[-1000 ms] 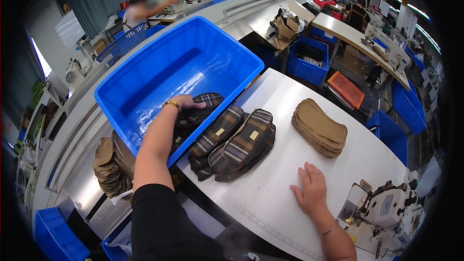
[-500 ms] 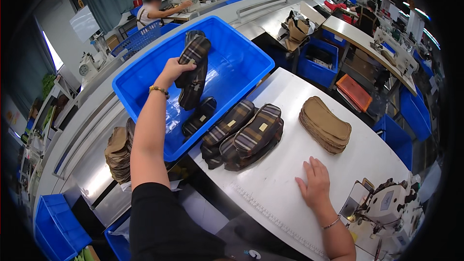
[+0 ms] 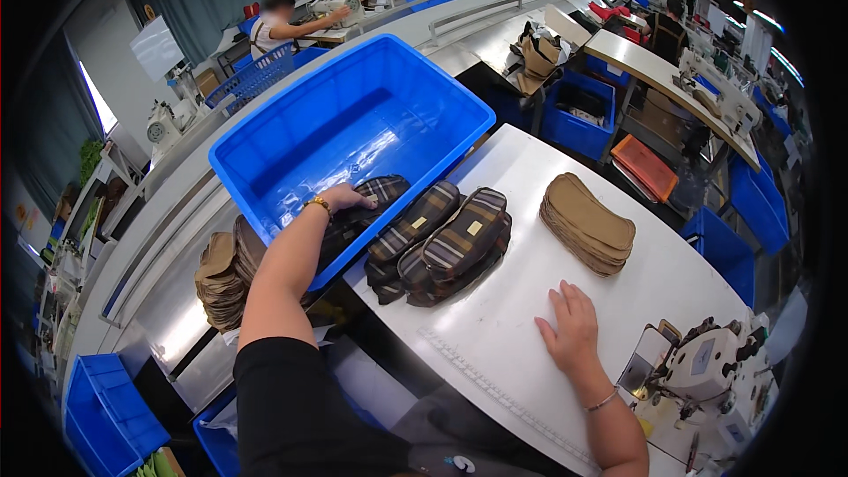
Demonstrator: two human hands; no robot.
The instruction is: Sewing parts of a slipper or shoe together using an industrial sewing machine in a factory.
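Observation:
My left hand (image 3: 345,198) reaches over into a large blue plastic tub (image 3: 291,141). Its fingers are closed on a dark plaid fabric pouch (image 3: 386,186) low along the tub's near side; my hand and forearm partly cover the pouches there. Just outside that wall, plaid pouches with small pale labels are piled on the white table, with one plaid pouch (image 3: 468,230) on top. My right hand (image 3: 572,327) rests open on the tabletop, fingers stretched out, holding nothing. Beyond its fingertips sits a stack of curved brown fabric pieces (image 3: 587,225).
A sewing machine (image 3: 707,367) stands at the table's right end. Along the near edge runs a ruler strip (image 3: 495,389). More brown pieces (image 3: 221,283) are stacked left of my forearm. An orange bin (image 3: 645,168) is beyond the table. Another person works at a machine, far left.
My left hand has come down and nearer with the plaid pouches, from above the tub's middle to its near side. My right hand has hardly moved.

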